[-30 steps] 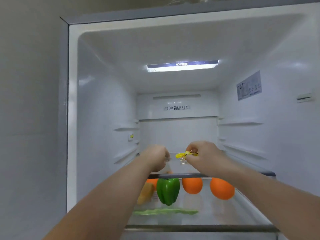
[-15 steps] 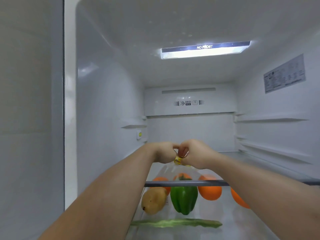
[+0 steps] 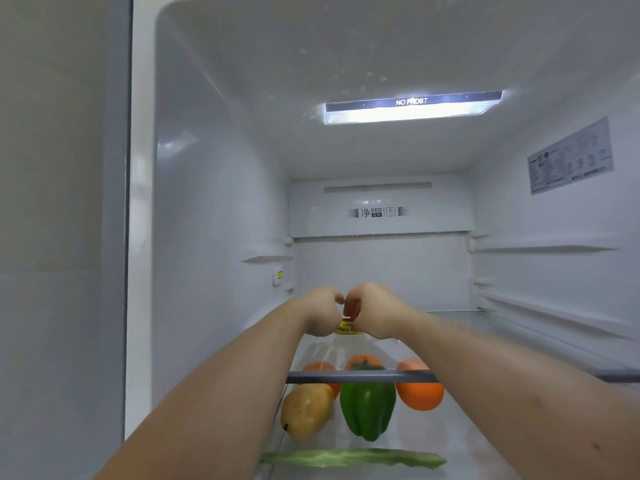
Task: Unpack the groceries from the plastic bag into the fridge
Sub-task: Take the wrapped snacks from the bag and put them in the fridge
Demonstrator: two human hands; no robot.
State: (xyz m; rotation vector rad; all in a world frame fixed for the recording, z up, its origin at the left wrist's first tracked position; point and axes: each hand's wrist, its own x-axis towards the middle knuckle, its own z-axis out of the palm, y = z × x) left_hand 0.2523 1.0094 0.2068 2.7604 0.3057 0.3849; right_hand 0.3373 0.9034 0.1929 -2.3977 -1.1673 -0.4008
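Observation:
Both my hands are deep inside the open fridge [image 3: 221, 209], just above the upper glass shelf [image 3: 360, 376]. My left hand [image 3: 320, 311] and my right hand [image 3: 375, 311] are pressed together, fingers closed on the yellow-labelled neck [image 3: 346, 328] of a clear plastic packet [image 3: 337, 351] that hangs down to the shelf. What the packet holds is hard to make out. On the shelf below lie a yellow-brown potato [image 3: 306, 410], a green bell pepper [image 3: 367, 410], oranges [image 3: 420, 393] and a long green vegetable [image 3: 349, 458].
The fridge light [image 3: 412, 109] glows in the ceiling. Empty shelf rails [image 3: 543, 249] run along the right wall, under a printed sticker [image 3: 571, 155]. The fridge's grey outer side [image 3: 62, 237] fills the left.
My hands, apart a second ago with the yellow tag in the right one, have come together around the tag. The view has moved closer into the fridge.

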